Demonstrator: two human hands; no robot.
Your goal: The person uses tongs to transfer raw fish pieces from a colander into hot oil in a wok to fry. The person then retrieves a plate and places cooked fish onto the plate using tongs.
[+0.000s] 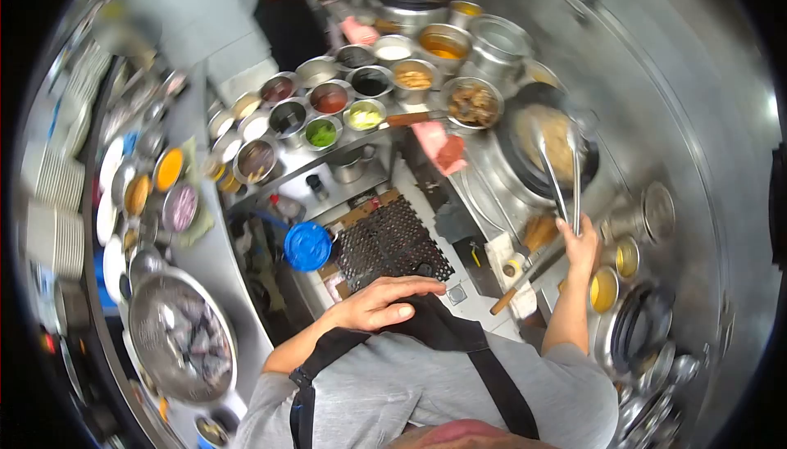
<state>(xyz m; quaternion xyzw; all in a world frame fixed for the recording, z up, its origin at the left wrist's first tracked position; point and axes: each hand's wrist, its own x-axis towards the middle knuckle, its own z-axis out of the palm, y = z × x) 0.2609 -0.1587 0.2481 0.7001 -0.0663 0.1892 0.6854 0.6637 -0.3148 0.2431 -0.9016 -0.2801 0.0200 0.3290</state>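
Note:
My right hand (580, 246) is closed around the handle end of long metal tongs (561, 177). The tongs' far ends reach into a dark wok (515, 164) and touch a pale, tangled heap of food (537, 131) that looks like noodles. In front of the black apron (443, 322), my left hand (379, 305) has its fingers stretched out flat and holds nothing. Near the wok, a wooden-handled tool (516, 285) lies by a white cloth (502, 256). A bowl of brown chunks (473, 103) stands just left of the wok.
Several metal pots of sauces and ingredients (330, 98) crowd the counter ahead. On the left counter stands a big metal bowl (231, 342) beside stacked white plates (53, 236). A blue lid (308, 246) and black floor mat (393, 244) lie lower down. A co-worker (287, 15) stands beyond.

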